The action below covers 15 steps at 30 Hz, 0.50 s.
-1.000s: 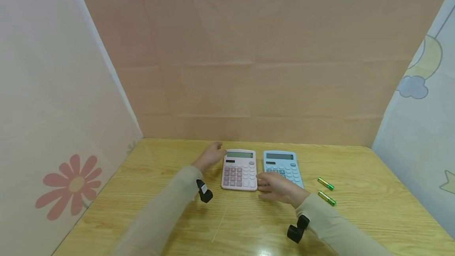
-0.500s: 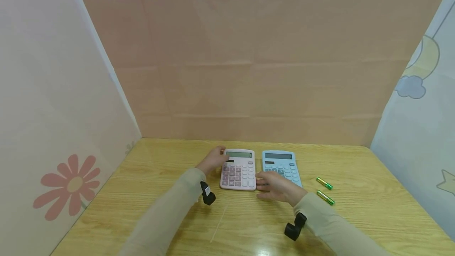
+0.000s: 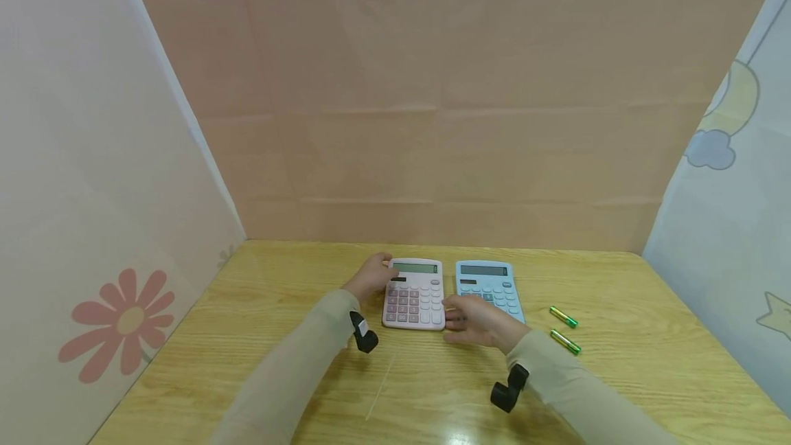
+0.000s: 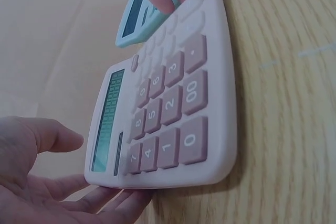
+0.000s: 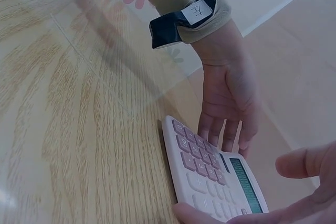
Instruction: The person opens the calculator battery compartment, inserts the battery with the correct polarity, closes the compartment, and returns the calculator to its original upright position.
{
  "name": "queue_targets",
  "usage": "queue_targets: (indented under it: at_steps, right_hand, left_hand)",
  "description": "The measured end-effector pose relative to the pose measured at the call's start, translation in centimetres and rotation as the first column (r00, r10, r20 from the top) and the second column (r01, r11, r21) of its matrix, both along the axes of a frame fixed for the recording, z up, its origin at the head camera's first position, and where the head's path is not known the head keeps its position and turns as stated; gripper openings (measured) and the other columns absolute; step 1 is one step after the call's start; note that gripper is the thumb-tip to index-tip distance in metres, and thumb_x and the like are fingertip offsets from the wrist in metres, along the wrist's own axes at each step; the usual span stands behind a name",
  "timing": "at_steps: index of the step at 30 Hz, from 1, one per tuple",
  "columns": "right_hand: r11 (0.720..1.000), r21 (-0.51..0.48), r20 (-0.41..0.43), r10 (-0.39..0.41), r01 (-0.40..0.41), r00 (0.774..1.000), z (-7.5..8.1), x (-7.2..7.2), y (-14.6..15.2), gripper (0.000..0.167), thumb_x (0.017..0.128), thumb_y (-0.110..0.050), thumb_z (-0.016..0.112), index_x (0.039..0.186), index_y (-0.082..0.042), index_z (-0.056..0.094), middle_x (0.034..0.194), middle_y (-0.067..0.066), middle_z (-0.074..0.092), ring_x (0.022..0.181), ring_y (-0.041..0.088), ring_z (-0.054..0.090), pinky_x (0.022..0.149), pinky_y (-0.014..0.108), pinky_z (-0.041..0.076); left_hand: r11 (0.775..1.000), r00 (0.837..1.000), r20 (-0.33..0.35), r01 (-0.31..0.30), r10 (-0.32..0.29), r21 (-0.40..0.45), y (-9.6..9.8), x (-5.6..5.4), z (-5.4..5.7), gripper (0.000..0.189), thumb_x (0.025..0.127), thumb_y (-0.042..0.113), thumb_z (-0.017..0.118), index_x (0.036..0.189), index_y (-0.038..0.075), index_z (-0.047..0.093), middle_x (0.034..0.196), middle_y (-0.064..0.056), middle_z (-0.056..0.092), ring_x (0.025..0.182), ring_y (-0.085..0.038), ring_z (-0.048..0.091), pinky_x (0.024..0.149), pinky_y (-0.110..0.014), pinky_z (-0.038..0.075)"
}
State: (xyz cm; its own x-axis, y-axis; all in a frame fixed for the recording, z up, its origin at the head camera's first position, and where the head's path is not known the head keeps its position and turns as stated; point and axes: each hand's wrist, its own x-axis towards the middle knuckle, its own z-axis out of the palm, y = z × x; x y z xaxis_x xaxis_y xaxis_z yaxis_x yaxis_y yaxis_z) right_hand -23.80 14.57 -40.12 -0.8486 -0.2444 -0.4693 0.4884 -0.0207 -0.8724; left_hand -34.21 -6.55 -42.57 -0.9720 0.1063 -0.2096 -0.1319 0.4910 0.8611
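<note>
A pink calculator [image 3: 426, 294] lies face up on the wooden table, digits showing on its display. Along its left edge my left hand [image 3: 371, 276] has its fingers against the side; in the left wrist view the thumb [image 4: 60, 137] stands off the casing. My right hand [image 3: 482, 321] touches the lower right edge with its fingertips, its thumb [image 5: 296, 163] raised away from the keys in the right wrist view. Behind the right hand sits a blue calculator [image 3: 494, 287], its lower part hidden by that hand.
Two green and gold batteries [image 3: 564, 316] lie on the table [image 3: 643, 335] to the right of the blue calculator. A brown paper-like backdrop [image 3: 432, 156] rises at the far edge, with patterned panels [image 3: 123, 156] on both sides.
My left hand has moved slightly right, closer against the pink calculator's left edge, its thumb now overlapping the casing. My right hand stays at the right edge. The calculators stay where they were.
</note>
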Motion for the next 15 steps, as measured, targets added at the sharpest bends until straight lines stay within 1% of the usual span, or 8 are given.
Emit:
queue_targets:
  at_steps: [3, 7, 13, 15]
  right_hand:
    - [1.000, -0.003, 0.002, -0.008, 0.008, 1.000, -0.06, -0.05, -0.07, 0.037, 0.099, -0.016, 0.045, 0.127, 0.006, 0.034, 0.116, 0.023, 0.042, 0.097, 0.026, 0.048, 0.098, 0.050, 0.044]
    - [1.000, -0.001, -0.003, -0.007, 0.007, 1.000, -0.21, -0.12, -0.13, 0.035, 0.099, -0.014, 0.044, 0.126, 0.006, 0.034, 0.112, 0.021, 0.043, 0.093, 0.024, 0.049, 0.097, 0.047, 0.045]
    - [1.000, 0.007, -0.016, -0.029, 0.029, 0.999, -0.59, -0.23, -0.47, 0.032, 0.098, -0.012, 0.044, 0.122, 0.007, 0.034, 0.108, 0.022, 0.044, 0.092, 0.025, 0.050, 0.100, 0.048, 0.044]
    - [0.999, 0.016, -0.015, -0.035, 0.035, 0.999, -0.62, -0.27, -0.52, 0.032, 0.098, -0.012, 0.044, 0.123, 0.007, 0.034, 0.107, 0.022, 0.044, 0.092, 0.025, 0.050, 0.100, 0.047, 0.045]
  left_hand:
    - [1.000, 1.000, -0.002, -0.003, 0.002, -0.013, 0.02, 0.08, 0.13, 0.055, 0.093, 0.017, 0.060, 0.142, 0.003, 0.042, 0.138, -0.019, 0.050, 0.110, -0.026, 0.053, 0.095, -0.044, 0.047]
    - [1.000, 1.000, 0.010, -0.008, 0.008, -0.017, 0.09, 0.30, 0.38, 0.055, 0.092, 0.017, 0.061, 0.143, 0.004, 0.042, 0.140, -0.018, 0.049, 0.109, -0.026, 0.053, 0.093, -0.042, 0.048]
    - [1.000, 1.000, 0.015, -0.006, 0.007, -0.013, 0.06, 0.60, 0.64, 0.057, 0.092, 0.018, 0.062, 0.143, 0.005, 0.041, 0.140, -0.018, 0.049, 0.109, -0.026, 0.054, 0.090, -0.043, 0.049]
    - [1.000, 1.000, 0.018, -0.006, 0.007, -0.017, 0.08, 0.66, 0.78, 0.057, 0.091, 0.019, 0.063, 0.143, 0.005, 0.042, 0.140, -0.017, 0.049, 0.107, -0.026, 0.054, 0.088, -0.042, 0.049]
